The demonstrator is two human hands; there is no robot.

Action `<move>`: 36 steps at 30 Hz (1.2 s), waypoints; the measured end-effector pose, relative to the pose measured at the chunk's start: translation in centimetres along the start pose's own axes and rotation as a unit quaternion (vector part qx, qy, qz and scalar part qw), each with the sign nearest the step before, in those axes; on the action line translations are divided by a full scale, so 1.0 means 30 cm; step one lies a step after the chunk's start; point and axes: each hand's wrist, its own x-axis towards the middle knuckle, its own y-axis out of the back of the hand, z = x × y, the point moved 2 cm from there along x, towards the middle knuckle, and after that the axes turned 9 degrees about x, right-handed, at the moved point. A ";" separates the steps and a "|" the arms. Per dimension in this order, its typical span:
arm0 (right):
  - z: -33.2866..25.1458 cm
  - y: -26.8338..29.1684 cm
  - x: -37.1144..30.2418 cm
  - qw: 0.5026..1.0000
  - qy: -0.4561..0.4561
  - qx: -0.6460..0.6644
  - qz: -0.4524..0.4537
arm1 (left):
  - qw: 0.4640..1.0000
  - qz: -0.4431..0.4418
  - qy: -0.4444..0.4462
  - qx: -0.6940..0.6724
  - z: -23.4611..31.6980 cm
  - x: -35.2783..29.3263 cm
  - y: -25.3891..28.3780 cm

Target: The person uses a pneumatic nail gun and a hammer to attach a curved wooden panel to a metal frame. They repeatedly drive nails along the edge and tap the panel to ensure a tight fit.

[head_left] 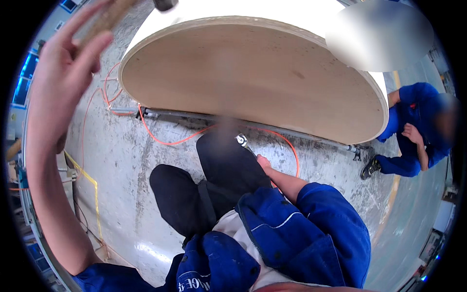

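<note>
My left hand [65, 80] is raised at the upper left, its fingers closed around the wooden handle of a hammer [108, 18]. A dark, blunt hammer head shows at the top edge, partly cut off. My right hand [263, 162] is low beside my right knee, closed on a metal tool with a round silver end [241, 140]. My leg hides part of that tool, so its exact kind cannot be made out. In front of me stands a large white curved piece with a beige, half-oval end panel [253, 80]; neither hand touches it.
A metal pipe [301, 136] runs along the floor beneath the large piece. An orange hose [165, 142] loops past my knees. At the right, a co-worker in blue [413, 131] crouches beside the piece. Yellow tape [97, 204] marks the floor at the left.
</note>
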 end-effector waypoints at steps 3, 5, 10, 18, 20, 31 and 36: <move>0.002 -0.058 0.001 1.000 0.027 -0.014 0.000 | 0.989 0.095 0.116 -0.014 -0.192 -0.042 0.053; -0.034 -0.050 0.010 0.999 0.044 -0.032 0.005 | 0.981 0.136 0.137 -0.022 -0.303 -0.073 0.031; -0.030 -0.001 -0.010 0.998 0.004 -0.049 0.036 | 0.993 0.061 0.003 -0.105 -0.142 -0.071 -0.176; 0.028 0.007 0.056 0.999 0.028 0.031 0.001 | 0.979 0.021 -0.034 -0.198 -0.413 -0.028 -0.250; 0.080 0.056 -0.026 0.999 0.040 0.016 0.009 | 0.968 0.030 -0.063 -0.241 -0.433 -0.009 -0.277; 0.250 -0.343 -0.867 0.938 -0.212 0.138 0.235 | 0.941 0.088 -0.202 -0.255 -0.496 0.231 -0.165; 0.206 -0.736 -1.085 0.880 -0.321 0.220 0.273 | 0.901 0.072 -0.375 -0.207 -0.308 0.260 -0.198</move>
